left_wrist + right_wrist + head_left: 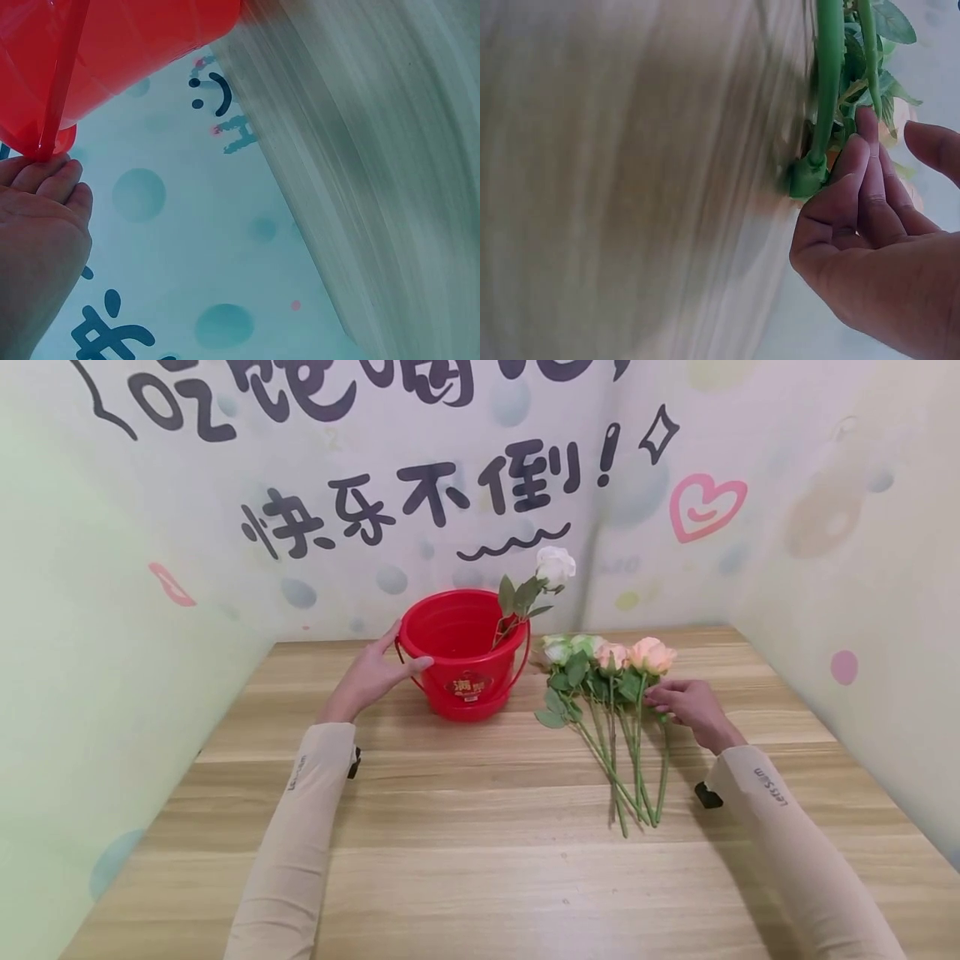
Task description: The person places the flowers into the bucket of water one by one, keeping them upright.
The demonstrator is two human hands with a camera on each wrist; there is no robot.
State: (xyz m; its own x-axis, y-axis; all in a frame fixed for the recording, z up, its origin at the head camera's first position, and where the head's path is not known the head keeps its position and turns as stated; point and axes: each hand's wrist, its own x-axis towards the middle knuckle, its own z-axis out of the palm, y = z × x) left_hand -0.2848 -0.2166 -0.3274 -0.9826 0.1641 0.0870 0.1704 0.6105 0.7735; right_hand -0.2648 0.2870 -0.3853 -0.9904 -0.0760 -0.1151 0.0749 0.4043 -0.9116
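A red bucket stands upright on the table, with a white rose leaning out over the right of its rim. My left hand touches the bucket's left side, thumb toward the front; in the left wrist view its fingers rest by the handle joint. To the right of the bucket lie several artificial roses with green stems, their heads pointing away from me. My right hand is at the stems below the orange-pink rose. In the right wrist view its fingertips touch the greenery, and the thumb is apart from them.
A wood-grain table runs up to a printed backdrop behind the bucket. Pale walls rise along the left and right edges. Whitish-green roses and a pink rose lie close together beside the bucket.
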